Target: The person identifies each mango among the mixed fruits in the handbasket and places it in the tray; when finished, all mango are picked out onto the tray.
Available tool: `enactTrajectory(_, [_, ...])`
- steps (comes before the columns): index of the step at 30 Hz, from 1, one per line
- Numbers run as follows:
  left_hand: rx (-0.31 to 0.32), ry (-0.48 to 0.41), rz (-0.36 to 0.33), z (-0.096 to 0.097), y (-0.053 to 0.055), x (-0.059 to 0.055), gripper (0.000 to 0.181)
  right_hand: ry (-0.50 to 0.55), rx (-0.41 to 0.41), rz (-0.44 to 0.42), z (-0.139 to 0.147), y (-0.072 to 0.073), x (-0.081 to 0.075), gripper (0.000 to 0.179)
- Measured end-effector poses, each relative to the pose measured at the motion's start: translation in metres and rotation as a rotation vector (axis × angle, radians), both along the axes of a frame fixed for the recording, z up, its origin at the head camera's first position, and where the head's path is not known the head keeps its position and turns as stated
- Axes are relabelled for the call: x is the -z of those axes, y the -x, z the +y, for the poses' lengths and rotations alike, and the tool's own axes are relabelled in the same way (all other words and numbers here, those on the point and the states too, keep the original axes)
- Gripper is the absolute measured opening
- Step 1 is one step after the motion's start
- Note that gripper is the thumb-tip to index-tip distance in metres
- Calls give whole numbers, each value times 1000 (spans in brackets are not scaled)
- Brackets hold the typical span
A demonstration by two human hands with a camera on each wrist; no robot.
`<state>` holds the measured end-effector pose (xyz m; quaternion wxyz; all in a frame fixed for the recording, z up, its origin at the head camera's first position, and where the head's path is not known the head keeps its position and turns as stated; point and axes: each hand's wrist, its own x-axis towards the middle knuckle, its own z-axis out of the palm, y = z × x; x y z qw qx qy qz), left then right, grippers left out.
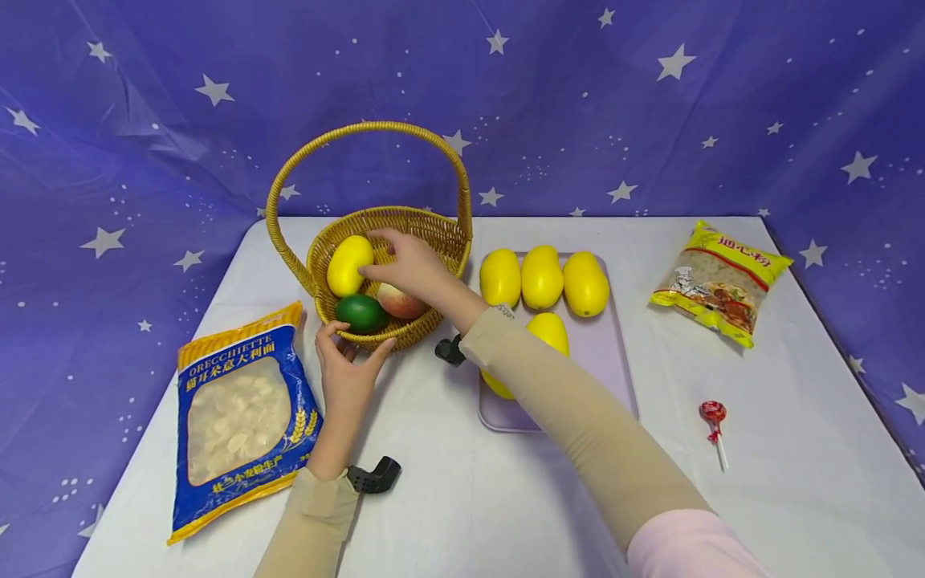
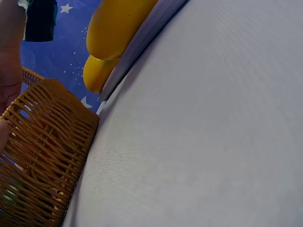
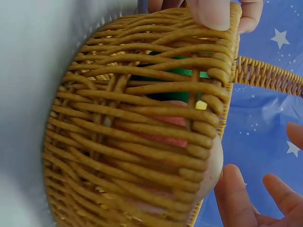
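Observation:
A wicker basket [image 1: 405,215] with a tall handle holds a yellow mango [image 1: 350,265], a smooth dark green fruit [image 1: 361,314] and a peach [image 1: 399,302]. My left hand [image 1: 345,381] grips the basket's front rim, its thumb [image 3: 213,13] against the weave in the right wrist view. Over the basket's inside reaches my right hand [image 1: 412,269], fingers spread, with the thumb right at the yellow mango's side. In the right wrist view, nothing shows between the right fingers [image 3: 234,198]. The basket's side [image 2: 52,142] fills the left wrist view's lower left.
Right of the basket, a lilac tray [image 1: 603,369] carries several yellow mangoes [image 1: 542,277], partly behind my right sleeve. A blue orecchiette bag [image 1: 242,417] lies at left. A yellow pasta bag [image 1: 723,281] and a red lollipop [image 1: 713,413] lie on the white table [image 1: 795,482] at right.

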<state>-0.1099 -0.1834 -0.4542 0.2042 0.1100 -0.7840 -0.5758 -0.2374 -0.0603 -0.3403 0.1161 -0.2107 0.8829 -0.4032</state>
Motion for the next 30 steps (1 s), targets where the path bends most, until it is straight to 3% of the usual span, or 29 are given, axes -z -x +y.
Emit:
enactTrajectory(6, [28, -6, 9, -1, 0, 2, 70, -5, -27, 20, -6, 4, 1, 64])
enactTrajectory(12, [42, -6, 26, 0, 0, 2, 69, -76, 6, 54, -12, 14, 7, 65])
enactTrajectory(19, [50, -13, 29, 3, 0, 1, 67, -120, 60, -26, -21, 25, 16, 70])
enactTrajectory(30, [52, -12, 34, 0, 2, 2, 68, -151, 87, -35, -32, 20, 21, 76])
